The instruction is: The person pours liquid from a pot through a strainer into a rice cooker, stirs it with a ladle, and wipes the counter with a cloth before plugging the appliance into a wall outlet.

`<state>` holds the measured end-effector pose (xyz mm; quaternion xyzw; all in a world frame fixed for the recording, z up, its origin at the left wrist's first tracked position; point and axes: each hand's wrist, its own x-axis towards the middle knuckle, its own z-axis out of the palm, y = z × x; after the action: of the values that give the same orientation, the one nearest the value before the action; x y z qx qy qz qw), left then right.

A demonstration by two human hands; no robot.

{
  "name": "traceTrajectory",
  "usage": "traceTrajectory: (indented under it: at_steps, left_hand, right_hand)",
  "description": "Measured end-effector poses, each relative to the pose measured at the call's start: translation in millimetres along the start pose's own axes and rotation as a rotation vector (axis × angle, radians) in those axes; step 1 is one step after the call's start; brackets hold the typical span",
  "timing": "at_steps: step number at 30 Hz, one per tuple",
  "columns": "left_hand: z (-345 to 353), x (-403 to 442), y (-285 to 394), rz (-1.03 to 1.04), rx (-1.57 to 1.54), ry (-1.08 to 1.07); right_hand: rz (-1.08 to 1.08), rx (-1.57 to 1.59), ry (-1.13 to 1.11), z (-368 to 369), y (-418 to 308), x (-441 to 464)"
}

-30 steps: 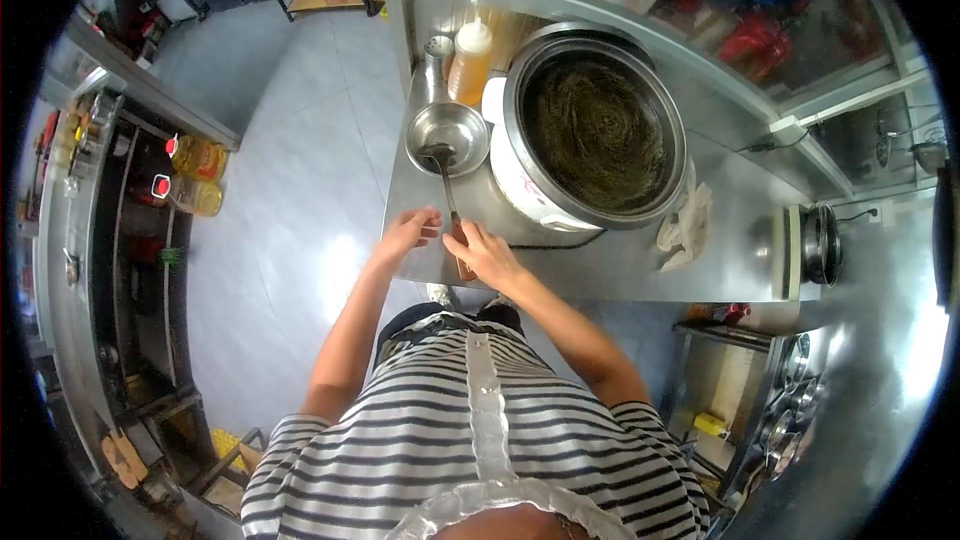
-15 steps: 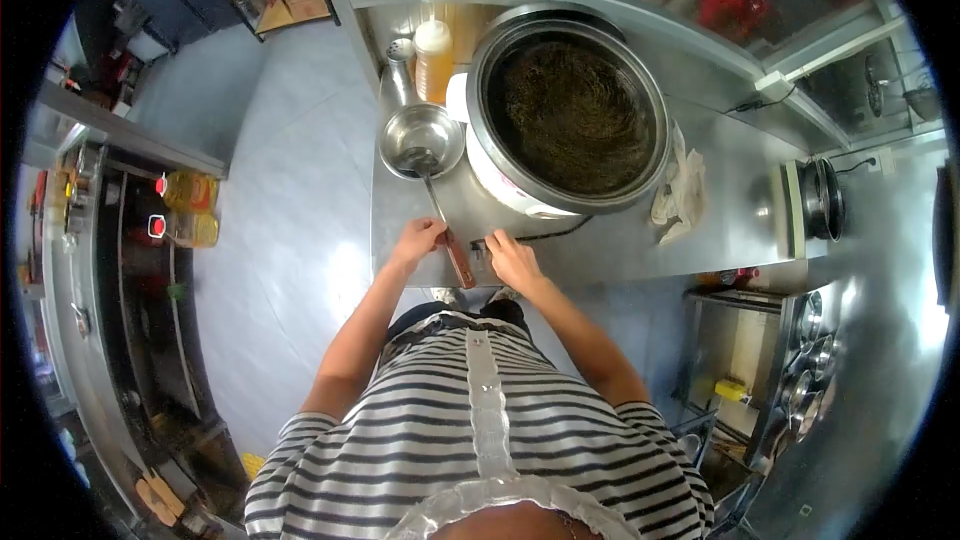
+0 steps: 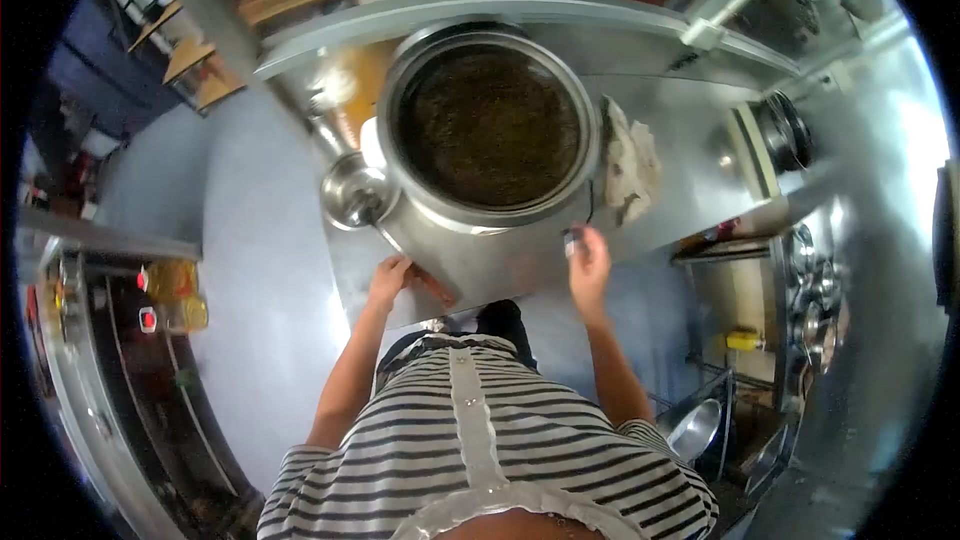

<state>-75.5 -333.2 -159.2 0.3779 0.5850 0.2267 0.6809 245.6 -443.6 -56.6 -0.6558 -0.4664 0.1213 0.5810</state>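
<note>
- Bowl: left of pot; ladle head inside.
- My left hand: near-left of pot, pinching ladle handle.
- My right hand: near-right, gripping apparent plug; moving it calls for cord slack.

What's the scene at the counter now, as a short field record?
left_hand: left hand pinches the ladle by its handle
ladle_head: inside the steel bowl
right_hand: right hand holds a small dark plug
cooker: large round cooker, open, dark contents
right_of_cooker: crumpled pale cloth or bag, unclear which
left_of_cooker: squeeze bottle, blurred
surface: metal counter
</note>
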Motion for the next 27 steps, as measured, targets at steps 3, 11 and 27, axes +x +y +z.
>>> traceTrajectory:
  at_steps: [3,11,27]
  left_hand:
    - [7.2,3.0,-4.5,0.012,-0.013,0.016]
    - [30.9,-5.7,7.9,-0.01,-0.17,0.183]
    - [109.4,-70.2,-42.7,-0.119,-0.387,0.822]
  right_hand:
    - [0.23,0.43,0.334,-41.4,-38.6,76.9]
    - [0.147,0.503,0.637,-126.4,24.9,261.5]
    - [0.318,0.783,-0.017,-177.6,179.6,481.9]
